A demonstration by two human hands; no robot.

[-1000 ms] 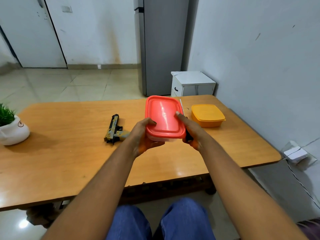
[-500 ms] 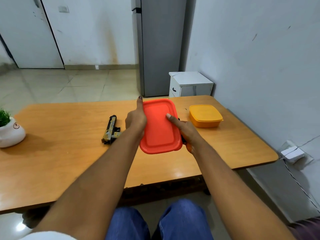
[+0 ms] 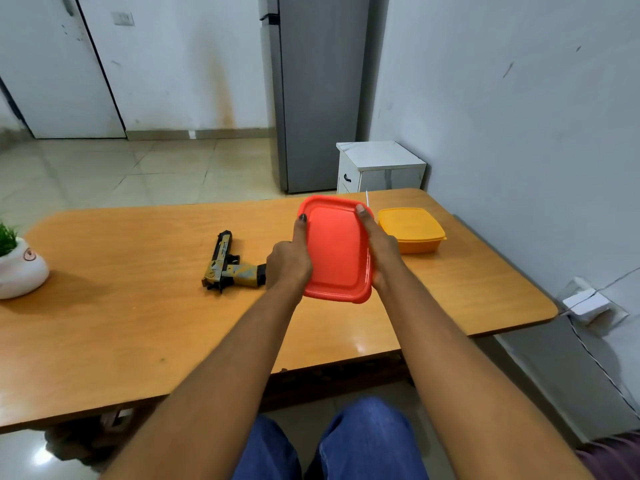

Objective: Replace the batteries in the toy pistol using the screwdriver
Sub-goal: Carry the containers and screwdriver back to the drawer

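Red lid (image 3: 335, 251); orange-yellow box (image 3: 410, 229). Toy pistol (image 3: 228, 264) black with mottled yellow-grey pattern. Table (image 3: 121, 306) orange-brown wood; white plant pot (image 3: 20, 271).

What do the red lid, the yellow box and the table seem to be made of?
Red lid: likely plastic, smooth and semi-glossy, with a moulded raised rim. Yellow box: likely the same kind of plastic, more matte, with soft rounded corners. Table: wood or wood-look laminate, I cannot tell which; grain lines show, and the glossy finish reflects light.

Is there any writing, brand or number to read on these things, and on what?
None can be read.
White round plant pot: a small reddish mark, too blurred to read.
Yellow and black toy pistol: patterned markings, no legible text.
Red rectangular plastic lid and orange plastic box: plain.
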